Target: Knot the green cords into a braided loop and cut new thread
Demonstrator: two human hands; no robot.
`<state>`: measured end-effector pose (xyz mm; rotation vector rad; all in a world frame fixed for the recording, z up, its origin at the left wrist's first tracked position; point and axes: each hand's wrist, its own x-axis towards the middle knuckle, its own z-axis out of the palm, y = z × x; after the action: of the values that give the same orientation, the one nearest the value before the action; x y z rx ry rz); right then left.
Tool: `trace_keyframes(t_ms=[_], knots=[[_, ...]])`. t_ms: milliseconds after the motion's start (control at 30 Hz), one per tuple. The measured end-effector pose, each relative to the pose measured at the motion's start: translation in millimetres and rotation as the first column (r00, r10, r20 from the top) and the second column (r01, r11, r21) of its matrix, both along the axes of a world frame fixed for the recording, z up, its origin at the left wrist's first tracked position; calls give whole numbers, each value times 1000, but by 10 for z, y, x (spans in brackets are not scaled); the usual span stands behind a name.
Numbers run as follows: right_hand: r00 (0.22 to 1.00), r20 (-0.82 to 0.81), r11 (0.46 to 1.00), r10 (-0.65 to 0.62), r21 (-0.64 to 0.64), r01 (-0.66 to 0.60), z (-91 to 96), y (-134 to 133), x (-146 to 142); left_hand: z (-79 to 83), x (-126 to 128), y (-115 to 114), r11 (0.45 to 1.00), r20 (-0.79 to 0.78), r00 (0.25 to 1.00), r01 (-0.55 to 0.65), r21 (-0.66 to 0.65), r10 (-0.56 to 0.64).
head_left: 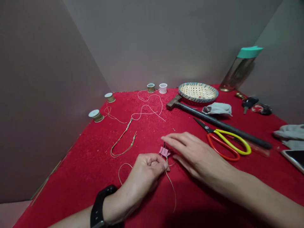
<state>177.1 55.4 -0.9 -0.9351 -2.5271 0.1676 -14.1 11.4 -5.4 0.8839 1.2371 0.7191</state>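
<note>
A pink binder clip (164, 152) sits on the red cloth with a short braided cord coming out of its near side. My left hand (147, 171) pinches this cord just below the clip, between thumb and forefinger. From there a thin tan cord tail (174, 190) trails toward me. Beside the clip, my right hand (196, 155) is stretched out with its fingers apart. Its fingertips are close to the clip's wire handles; whether they touch, I cannot tell. Farther left lies a knotted cord bracelet (119, 143), curved into a hook shape.
Thread spools (96, 116) stand at the left and back. To the right lie scissors (225, 139) with red and yellow handles, a hammer (209, 117), a woven basket (198, 91), a crumpled white cloth (219, 109), keys (248, 103), a phone (295, 157) and a bottle (241, 68). Grey walls enclose the table.
</note>
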Motion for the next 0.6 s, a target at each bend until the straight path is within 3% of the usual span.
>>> trace_keyframes(t_ms=[367,467,600], knots=[[978,103,940,182,275,-204,-155,201,-81,110,0,50,999,114,993,-33,4,32],[978,86,923,191,323,-209,-98,281,-72,192,0,81,1000,143,990,-16,20,13],[979,61,917,194,344,-203,114,275,-51,303,-14,100,998,166,986,21,59,-30]])
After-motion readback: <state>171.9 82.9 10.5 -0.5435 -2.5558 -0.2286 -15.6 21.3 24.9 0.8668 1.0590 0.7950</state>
